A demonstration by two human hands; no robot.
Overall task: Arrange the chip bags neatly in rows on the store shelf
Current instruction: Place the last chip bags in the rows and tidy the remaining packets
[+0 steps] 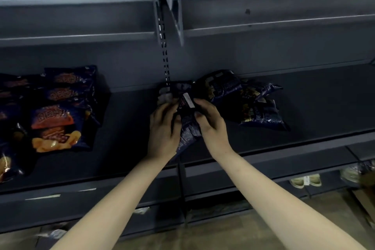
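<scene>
- The grey shelf [324,97] runs the full width of the view, and its middle stretch between the two groups of bags lies bare.
- At the shelf's left end, the arranged chip bags [58,115] lie face up, overlapping in rows from the back wall to the front edge.
- Right of the shelf's middle, a loose heap of bags [257,105] lies crumpled and mostly face down, near the back.
- The held bag [187,126] is at the shelf's middle, over the front half, its back panel facing up.
- The left hand [163,130] curls round the bag's left side; the right hand [211,122] grips its right side, fingers bent over the top.
- To do this step well, I judge the bag should be turned face up, smoothed flat, and laid just beside the left rows with its edges square to the front edge, without squeezing the chips.
</scene>
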